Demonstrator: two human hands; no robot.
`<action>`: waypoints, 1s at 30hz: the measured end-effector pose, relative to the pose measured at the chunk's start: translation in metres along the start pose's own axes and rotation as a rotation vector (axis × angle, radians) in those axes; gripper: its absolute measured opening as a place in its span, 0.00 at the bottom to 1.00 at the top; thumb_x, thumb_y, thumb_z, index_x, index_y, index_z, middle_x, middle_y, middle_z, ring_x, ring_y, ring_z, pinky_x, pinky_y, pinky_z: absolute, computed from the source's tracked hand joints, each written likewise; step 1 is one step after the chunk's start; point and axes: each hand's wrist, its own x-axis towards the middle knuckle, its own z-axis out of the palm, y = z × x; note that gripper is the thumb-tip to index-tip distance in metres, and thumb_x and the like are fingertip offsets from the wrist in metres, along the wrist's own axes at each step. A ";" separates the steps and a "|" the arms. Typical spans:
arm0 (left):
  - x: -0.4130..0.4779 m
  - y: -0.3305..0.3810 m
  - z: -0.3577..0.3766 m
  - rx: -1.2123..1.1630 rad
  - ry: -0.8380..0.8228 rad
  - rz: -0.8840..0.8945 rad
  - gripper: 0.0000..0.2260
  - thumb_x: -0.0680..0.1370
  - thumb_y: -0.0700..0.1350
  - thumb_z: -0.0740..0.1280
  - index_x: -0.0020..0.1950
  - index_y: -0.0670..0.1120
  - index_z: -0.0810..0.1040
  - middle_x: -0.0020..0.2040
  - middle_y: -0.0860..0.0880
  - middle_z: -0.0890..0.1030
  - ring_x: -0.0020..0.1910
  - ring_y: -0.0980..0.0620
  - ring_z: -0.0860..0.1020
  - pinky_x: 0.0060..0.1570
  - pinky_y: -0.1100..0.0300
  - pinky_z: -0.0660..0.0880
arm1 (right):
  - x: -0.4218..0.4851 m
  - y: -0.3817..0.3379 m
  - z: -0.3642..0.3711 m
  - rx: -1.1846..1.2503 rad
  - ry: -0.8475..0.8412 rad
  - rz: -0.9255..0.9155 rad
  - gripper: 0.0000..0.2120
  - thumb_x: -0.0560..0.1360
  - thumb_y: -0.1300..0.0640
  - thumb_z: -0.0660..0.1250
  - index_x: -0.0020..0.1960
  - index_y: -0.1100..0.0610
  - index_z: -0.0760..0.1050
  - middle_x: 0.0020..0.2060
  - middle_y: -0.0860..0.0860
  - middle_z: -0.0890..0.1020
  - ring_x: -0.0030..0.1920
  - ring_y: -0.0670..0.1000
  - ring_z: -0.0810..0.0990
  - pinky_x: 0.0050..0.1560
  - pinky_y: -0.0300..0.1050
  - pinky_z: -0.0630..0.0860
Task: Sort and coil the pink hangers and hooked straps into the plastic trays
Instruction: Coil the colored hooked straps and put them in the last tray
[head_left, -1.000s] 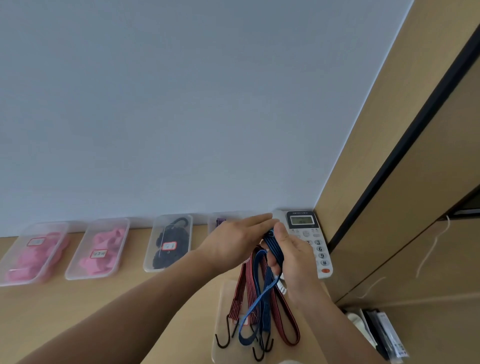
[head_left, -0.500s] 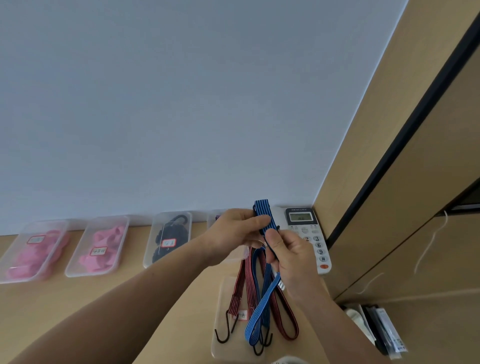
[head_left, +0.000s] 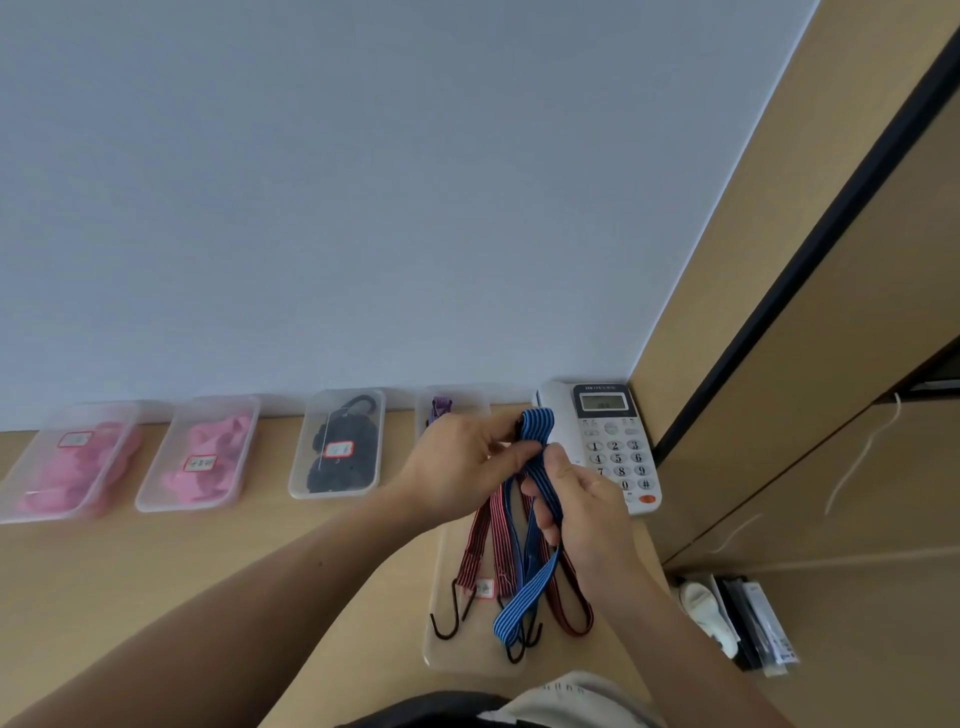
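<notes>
Head view: left hand pinches the folded top of the blue strap between thumb and fingers. Right hand sits just below, fingers curled round the same strap. The strap is held up between both hands, and its lower loop hangs down onto the near tray under them. Red straps lie uncoiled in that tray, hooks toward the person.

Well left of the left hand: far-left pink tray and next pink tray, both holding pink hangers, then the black-strap tray. The purple-strap tray is just behind the left hand, mostly hidden.

My read: hangers and black straps look sorted. Blue is early in its coil, and the reds aren't started. Probably past halfway.
</notes>
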 end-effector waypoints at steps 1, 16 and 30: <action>-0.003 -0.001 0.001 0.099 0.019 0.051 0.11 0.80 0.48 0.66 0.60 0.49 0.81 0.34 0.60 0.80 0.32 0.64 0.75 0.35 0.67 0.69 | -0.002 0.001 0.000 0.007 -0.013 -0.001 0.24 0.72 0.36 0.63 0.33 0.56 0.81 0.25 0.53 0.76 0.23 0.46 0.71 0.22 0.36 0.68; -0.016 -0.015 0.009 -0.081 -0.022 -0.039 0.24 0.78 0.40 0.60 0.75 0.46 0.67 0.69 0.53 0.74 0.65 0.64 0.73 0.64 0.73 0.67 | -0.004 -0.002 0.000 -0.025 -0.100 -0.145 0.19 0.74 0.42 0.63 0.32 0.54 0.76 0.27 0.52 0.76 0.26 0.47 0.70 0.29 0.37 0.70; 0.010 0.014 0.005 -0.914 -0.133 -0.435 0.11 0.80 0.40 0.65 0.61 0.35 0.75 0.51 0.44 0.85 0.42 0.45 0.82 0.45 0.57 0.80 | -0.001 0.002 -0.002 -0.132 -0.004 -0.191 0.20 0.76 0.40 0.59 0.36 0.53 0.76 0.26 0.50 0.77 0.25 0.46 0.72 0.26 0.38 0.71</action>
